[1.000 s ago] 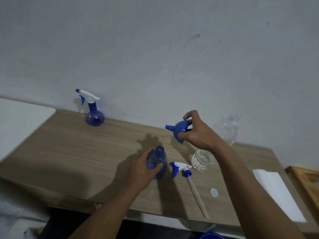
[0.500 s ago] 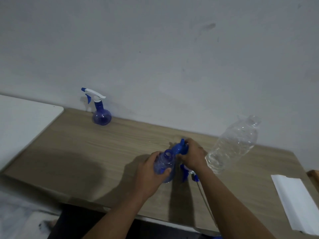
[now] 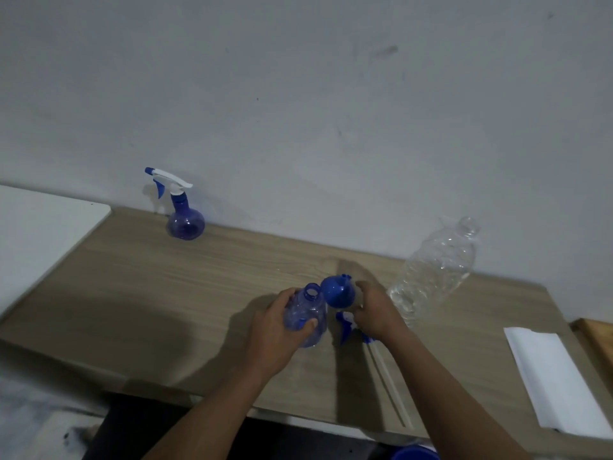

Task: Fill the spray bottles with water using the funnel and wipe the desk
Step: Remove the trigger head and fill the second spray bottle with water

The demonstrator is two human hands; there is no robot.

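- The open spray bottle (image 3: pixel 306 315), blue-tinted and without its top, stands near the middle of the wooden bench (image 3: pixel 166 293), its round mouth facing up.
- The left hand (image 3: pixel 277 330) is wrapped around the bottle's body, fingers behind it and thumb across the near side.
- The blue funnel (image 3: pixel 336 292) hangs just right of the bottle's mouth, tilted, touching or almost touching the neck; it is not seated in the opening.
- The right hand (image 3: pixel 374 310) is closed on the funnel's right side, and it covers part of the funnel.
- Under the right hand lies the removed sprayer head (image 3: pixel 345 327), blue and white, with its long pale dip tube (image 3: pixel 388 383) running toward the near edge of the bench.
- A clear plastic water bottle (image 3: pixel 434 270) stands just right of the right hand, uncapped, with the water level low in it.
- A second spray bottle (image 3: pixel 184 214), with its trigger top on, stands far left against the wall (image 3: pixel 298 111), well apart from the hands.
- A folded white cloth or paper (image 3: pixel 557 380) lies at the near right of the bench.
- A white surface (image 3: pixel 39 227) adjoins the bench on the left.
- A wooden frame edge (image 3: pixel 597 340) shows at the far right.
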